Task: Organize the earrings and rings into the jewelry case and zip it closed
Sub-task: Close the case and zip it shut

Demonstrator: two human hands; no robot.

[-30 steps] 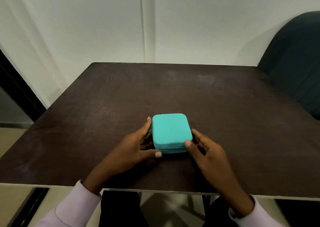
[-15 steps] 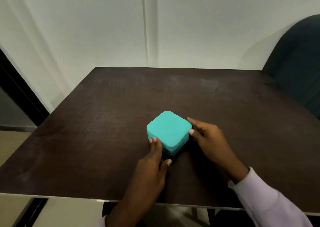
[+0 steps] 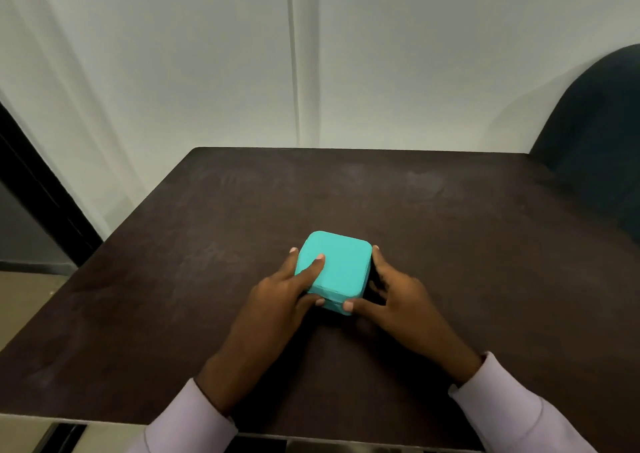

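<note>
The teal jewelry case (image 3: 334,272), closed at lower centre of the table (image 3: 450,231), is sitting turned again from its diagonal half a second ago. The left hand (image 3: 284,291) and right hand (image 3: 398,296) are clasping its sides, likely hunting the zipper.

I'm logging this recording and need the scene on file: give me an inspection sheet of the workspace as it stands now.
Surface: dark brown table, scuffed, near edge pale.
Job's things: teal jewelry case, lid down, lying flat on the table; no earrings or rings seen outside it; the zip's state cannot be told.
Clutter: nothing seen.
Grippers: left hand grips the case's left side, one finger on the lid, thumb at the front; right hand grips the right side, thumb at the front corner.
Cables: nothing seen.
Surroundings: pale wall behind; dark chair at right; dark frame at left.
</note>
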